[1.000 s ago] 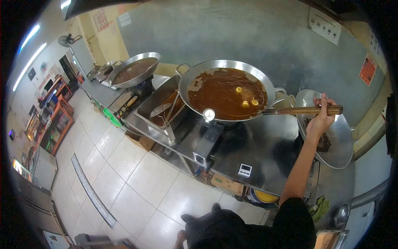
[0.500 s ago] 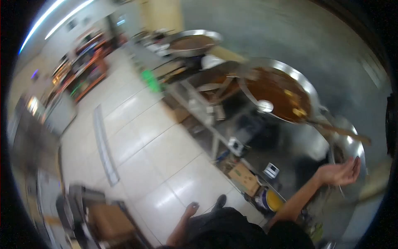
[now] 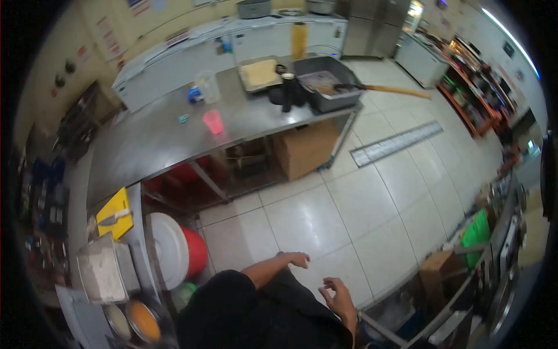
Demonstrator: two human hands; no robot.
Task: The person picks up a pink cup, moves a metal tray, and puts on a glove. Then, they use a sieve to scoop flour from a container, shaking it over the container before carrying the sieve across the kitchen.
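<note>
Holding out left hand [image 3: 299, 259] in front of the body, above tiled floor [image 3: 308, 215]; can't tell how wide at this blur, grasping nothing visible. Keeping right hand [image 3: 338, 298] nearby, well apart from left, thumb and fingers spread and slightly bent, empty. Nearest to left hand: red bucket [image 3: 196, 253] with white lid [image 3: 167, 250], beside side counter [image 3: 136, 232], near corner of steel table [image 3: 157, 134]. On side counter: knife [image 3: 115, 217] lying on yellow board [image 3: 119, 203], then rectangular pan [image 3: 102, 273] with pale contents, bowl [image 3: 144, 321] of something orange. On steel table: pink cup [image 3: 213, 122], tray [image 3: 260, 74], gray tub [image 3: 340, 103] with long wooden handle [image 3: 395, 91] sticking out past table end. Under table: cardboard box [image 3: 305, 148]. Beyond, set into floor: metal grate [image 3: 397, 143].
</note>
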